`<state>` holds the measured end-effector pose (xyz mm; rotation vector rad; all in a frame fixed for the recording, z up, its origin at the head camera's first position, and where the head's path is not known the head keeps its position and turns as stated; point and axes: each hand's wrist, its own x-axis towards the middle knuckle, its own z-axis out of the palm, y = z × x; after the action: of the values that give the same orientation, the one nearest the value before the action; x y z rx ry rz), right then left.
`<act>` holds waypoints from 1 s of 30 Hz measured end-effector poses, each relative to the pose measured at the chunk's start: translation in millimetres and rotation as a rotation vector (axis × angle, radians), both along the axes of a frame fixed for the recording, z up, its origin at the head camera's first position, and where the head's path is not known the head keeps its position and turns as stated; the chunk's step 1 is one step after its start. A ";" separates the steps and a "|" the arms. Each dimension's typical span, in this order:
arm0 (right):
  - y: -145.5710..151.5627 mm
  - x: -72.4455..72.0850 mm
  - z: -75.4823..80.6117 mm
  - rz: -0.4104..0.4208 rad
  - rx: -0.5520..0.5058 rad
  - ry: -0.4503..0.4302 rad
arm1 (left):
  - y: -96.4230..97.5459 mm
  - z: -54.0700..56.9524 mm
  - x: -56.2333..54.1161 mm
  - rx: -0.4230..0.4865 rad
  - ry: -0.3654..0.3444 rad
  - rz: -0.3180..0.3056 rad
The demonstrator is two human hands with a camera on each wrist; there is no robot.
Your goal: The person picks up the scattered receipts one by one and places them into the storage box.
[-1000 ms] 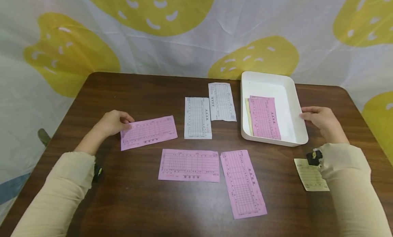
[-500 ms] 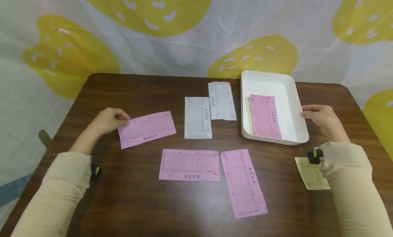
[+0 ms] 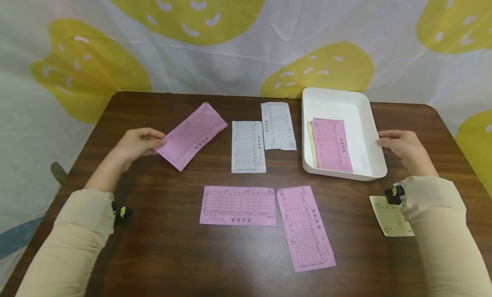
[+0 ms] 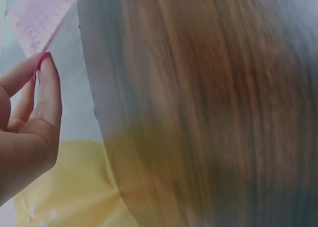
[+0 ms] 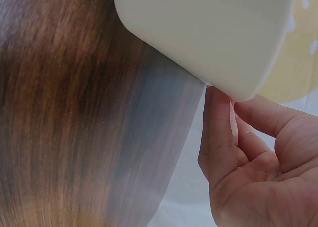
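Observation:
In the head view my left hand (image 3: 139, 144) pinches one end of a pink printed slip (image 3: 193, 136), which is tilted up toward the back of the table. The left wrist view shows the thumb and fingertips meeting on the corner of that pink slip (image 4: 42, 18). At the right, my right hand (image 3: 403, 149) holds the outer right side of a white tray (image 3: 374, 139), its fingertips at the tray's edge. Inside the tray lie pink slips (image 3: 331, 145) over a yellow one (image 3: 311, 139). Close up, bent fingers of the right hand (image 5: 258, 157) meet the tray's wall (image 5: 208, 33).
Two white slips (image 3: 247, 147) (image 3: 278, 126) lie left of the tray. Nearer are a crosswise pink slip (image 3: 238, 206) and a slanted pink slip (image 3: 306, 228). A yellow slip (image 3: 390, 216) is partly under the right forearm. A patterned curtain (image 3: 226, 70) hangs behind the brown table (image 3: 173, 245).
My left hand has raised the pink slip from the table and turned it, its far end swinging toward the back. The right hand stays at the tray.

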<state>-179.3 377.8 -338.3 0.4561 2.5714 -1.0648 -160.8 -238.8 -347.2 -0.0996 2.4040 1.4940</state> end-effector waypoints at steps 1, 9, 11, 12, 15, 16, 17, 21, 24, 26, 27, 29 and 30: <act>0.4 -0.4 -0.4 0.004 0.001 0.006 | 1.3 0.5 0.0 0.039 -0.005 0.017; -0.1 0.1 -0.3 0.019 0.010 0.003 | 20.1 -0.1 2.0 0.264 -0.026 0.098; 0.0 0.6 -0.4 0.017 0.000 0.000 | 27.4 -0.2 2.1 0.294 -0.025 0.110; -0.3 0.9 -0.5 0.015 0.001 0.001 | 31.4 -0.3 1.9 0.312 -0.025 0.117; -0.5 1.7 -0.1 0.015 -0.017 -0.004 | 44.6 0.0 1.3 0.360 -0.023 0.137; -0.8 2.0 0.0 0.014 -0.021 -0.005 | 49.1 -0.1 0.8 0.377 -0.024 0.143; -1.0 2.4 0.3 0.013 -0.027 -0.007 | 53.8 0.1 0.5 0.390 -0.025 0.149; -2.2 3.2 0.8 0.016 -0.033 -0.009 | 71.9 0.7 -1.6 0.426 -0.043 0.168; -1.9 3.7 1.4 0.016 -0.034 -0.021 | 86.1 0.4 -4.6 0.471 -0.069 0.180; -1.4 4.1 2.2 0.018 -0.037 -0.029 | 96.1 -0.1 -7.2 0.508 -0.087 0.185; -1.2 4.3 2.5 0.017 -0.040 -0.033 | 101.4 -0.1 -8.4 0.527 -0.093 0.183; -0.8 4.5 2.9 0.020 -0.038 -0.034 | 113.2 -0.3 -11.1 0.547 -0.107 0.186; -0.6 4.5 3.1 0.021 -0.039 -0.034 | 119.2 0.0 -12.1 0.560 -0.112 0.186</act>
<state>-174.8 377.2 -335.1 0.4321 2.5157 -1.0886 -172.9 -119.6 -347.1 -0.2760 1.8488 2.1240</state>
